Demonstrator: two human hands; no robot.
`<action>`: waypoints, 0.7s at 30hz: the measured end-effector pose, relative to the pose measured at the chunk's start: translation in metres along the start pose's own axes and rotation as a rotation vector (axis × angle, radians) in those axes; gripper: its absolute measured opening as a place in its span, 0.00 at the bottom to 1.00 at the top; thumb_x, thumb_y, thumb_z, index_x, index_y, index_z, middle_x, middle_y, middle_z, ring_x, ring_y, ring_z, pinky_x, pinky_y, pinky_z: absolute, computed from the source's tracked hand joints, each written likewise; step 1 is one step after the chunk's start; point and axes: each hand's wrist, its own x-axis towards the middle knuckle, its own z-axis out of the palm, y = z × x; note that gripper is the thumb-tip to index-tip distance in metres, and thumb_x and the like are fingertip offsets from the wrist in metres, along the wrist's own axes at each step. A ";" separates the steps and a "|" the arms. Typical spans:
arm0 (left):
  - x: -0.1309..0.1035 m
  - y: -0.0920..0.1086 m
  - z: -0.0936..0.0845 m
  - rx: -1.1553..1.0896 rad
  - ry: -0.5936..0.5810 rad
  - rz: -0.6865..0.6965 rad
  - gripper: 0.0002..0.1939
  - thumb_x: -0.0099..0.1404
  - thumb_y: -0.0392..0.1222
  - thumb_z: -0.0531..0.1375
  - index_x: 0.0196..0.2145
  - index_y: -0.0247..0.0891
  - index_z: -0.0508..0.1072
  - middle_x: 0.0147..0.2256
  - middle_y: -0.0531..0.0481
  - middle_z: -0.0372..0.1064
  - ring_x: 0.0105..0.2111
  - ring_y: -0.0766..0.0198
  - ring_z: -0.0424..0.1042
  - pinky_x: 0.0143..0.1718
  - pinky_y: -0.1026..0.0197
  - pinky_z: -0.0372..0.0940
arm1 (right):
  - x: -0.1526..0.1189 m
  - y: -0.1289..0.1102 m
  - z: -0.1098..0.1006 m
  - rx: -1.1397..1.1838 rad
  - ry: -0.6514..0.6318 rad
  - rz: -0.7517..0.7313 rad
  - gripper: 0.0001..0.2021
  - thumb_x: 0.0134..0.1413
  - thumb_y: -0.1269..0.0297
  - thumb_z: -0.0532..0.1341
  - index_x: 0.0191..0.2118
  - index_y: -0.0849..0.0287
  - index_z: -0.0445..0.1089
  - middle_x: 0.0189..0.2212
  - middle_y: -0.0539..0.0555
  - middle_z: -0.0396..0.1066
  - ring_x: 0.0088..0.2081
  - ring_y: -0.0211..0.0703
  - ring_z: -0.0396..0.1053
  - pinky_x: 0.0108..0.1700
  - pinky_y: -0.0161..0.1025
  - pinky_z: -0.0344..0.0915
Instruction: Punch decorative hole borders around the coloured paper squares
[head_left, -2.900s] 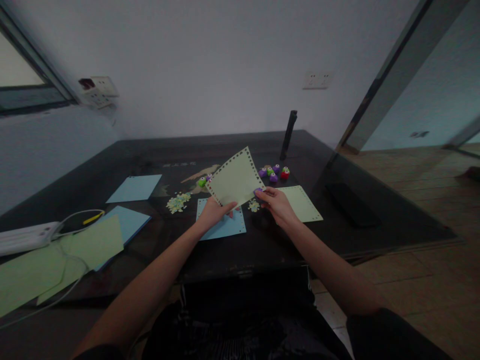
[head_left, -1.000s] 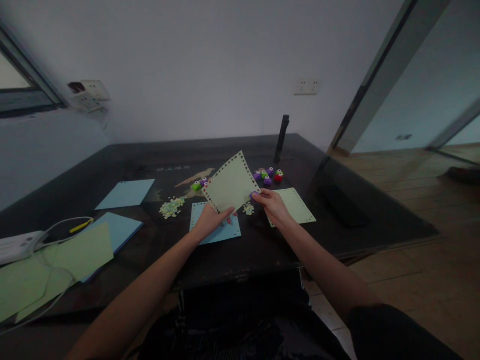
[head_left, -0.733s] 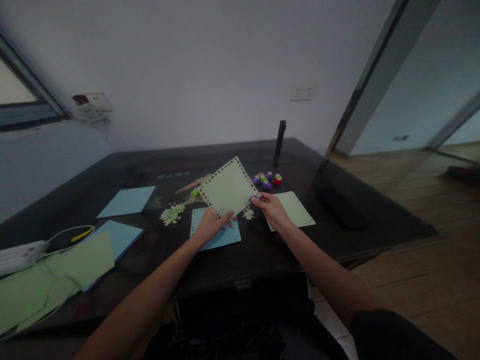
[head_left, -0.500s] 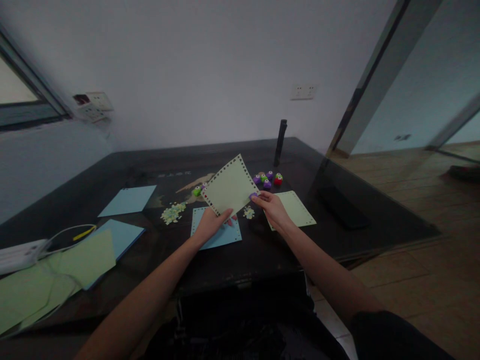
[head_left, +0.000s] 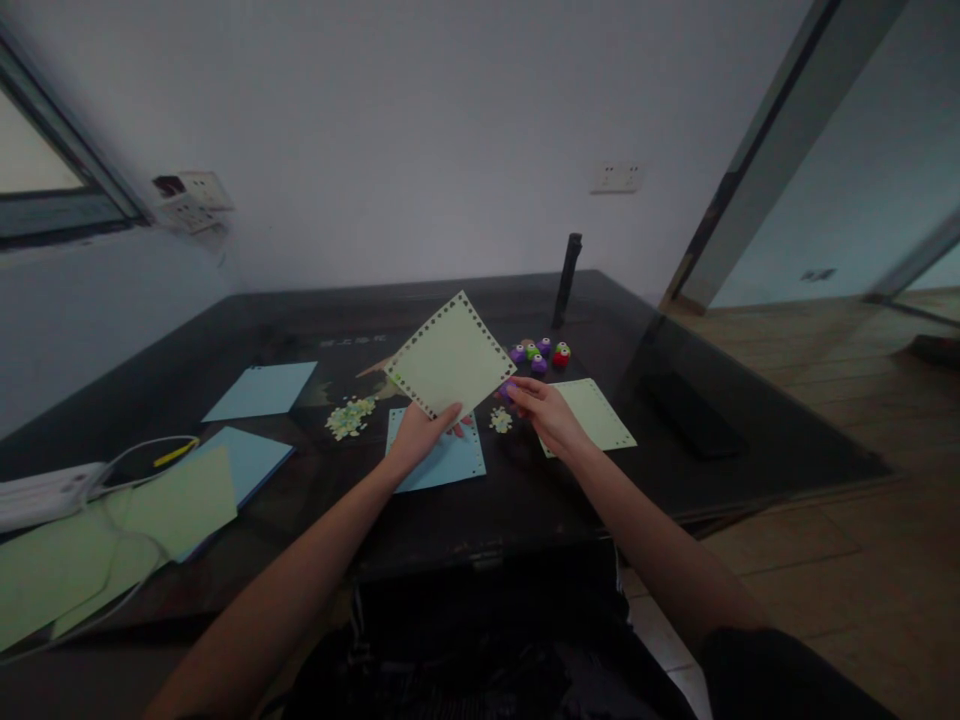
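Note:
My left hand point(head_left: 424, 437) pinches the lower edge of a pale green paper sheet point(head_left: 454, 355), thumb on top, and holds it tilted above the table. Small punched holes run along several of the sheet's edges. Close by the sheet's right corner, my right hand point(head_left: 544, 408) is closed on a small purple paper punch point(head_left: 508, 390). Whether the paper's edge sits inside the punch, I cannot tell. Underneath the hands lies a blue sheet point(head_left: 442, 468) with holes near its edges. A second punched green sheet point(head_left: 600, 415) rests beneath and right of my right hand.
Several purple, green and red punches point(head_left: 539, 364) with eye shapes cluster behind the right hand. Paper bits lie in a larger pile point(head_left: 349, 418) and a smaller one point(head_left: 501, 420). Loose sheets point(head_left: 191, 495), a white power strip point(head_left: 49, 495) and a cable are left; a dark flat object point(head_left: 690, 415) is right.
The green sheet in my left hand has turned and shifted slightly left and up. My right hand still holds the purple punch, now a little lower against the sheet's right corner.

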 end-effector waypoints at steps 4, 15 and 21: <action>0.000 0.000 -0.004 0.030 0.027 0.010 0.15 0.62 0.45 0.55 0.24 0.34 0.72 0.22 0.48 0.73 0.26 0.63 0.71 0.35 0.62 0.64 | 0.002 0.002 -0.004 0.001 -0.032 0.032 0.16 0.42 0.52 0.66 0.35 0.57 0.74 0.31 0.53 0.75 0.27 0.36 0.65 0.27 0.34 0.56; 0.001 0.001 -0.003 -0.031 0.044 0.004 0.12 0.60 0.45 0.56 0.29 0.34 0.73 0.23 0.49 0.74 0.21 0.65 0.70 0.33 0.62 0.66 | 0.004 -0.001 -0.005 0.097 -0.054 0.262 0.21 0.59 0.47 0.51 0.31 0.60 0.70 0.24 0.54 0.73 0.23 0.35 0.66 0.27 0.33 0.60; 0.001 0.000 -0.003 -0.021 0.037 0.008 0.13 0.61 0.45 0.56 0.28 0.33 0.73 0.23 0.49 0.74 0.22 0.65 0.70 0.32 0.62 0.65 | 0.005 0.004 -0.007 -0.372 0.005 -0.054 0.20 0.58 0.45 0.49 0.33 0.58 0.64 0.27 0.53 0.73 0.29 0.41 0.68 0.31 0.36 0.60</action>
